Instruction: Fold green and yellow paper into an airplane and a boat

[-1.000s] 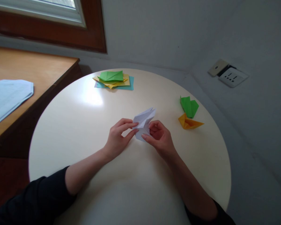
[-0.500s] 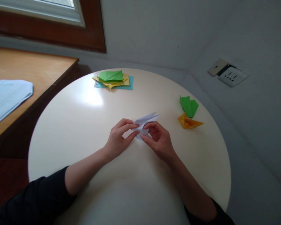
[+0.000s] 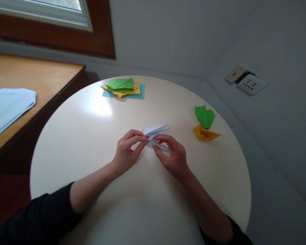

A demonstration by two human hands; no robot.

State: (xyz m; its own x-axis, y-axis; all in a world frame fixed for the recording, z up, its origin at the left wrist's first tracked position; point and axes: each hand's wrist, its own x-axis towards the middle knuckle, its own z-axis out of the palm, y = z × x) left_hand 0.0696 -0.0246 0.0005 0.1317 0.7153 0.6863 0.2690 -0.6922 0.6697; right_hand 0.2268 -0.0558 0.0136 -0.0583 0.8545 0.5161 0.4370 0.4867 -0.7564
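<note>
A folded white paper [image 3: 156,130], with pointed flaps spreading to the right, is held above the middle of the round table. My left hand [image 3: 129,147] pinches its left side between thumb and fingers. On the right side, my right hand [image 3: 172,154] grips a lower flap of the same paper, with the thumb below and the index finger above. Parts of the paper are hidden behind my fingers.
The white round table [image 3: 73,143] carries a stack of green, yellow and blue papers [image 3: 123,89] at the back. A green folded paper [image 3: 205,116] and an orange folded paper [image 3: 206,133] lie at the right. A wooden desk [image 3: 48,73] with white sheets [image 3: 11,107] stands left.
The white paper has been turned and pressed a little, so its flaps now look narrower and a lower flap sticks out towards my right palm. Both hands keep hold of it.
</note>
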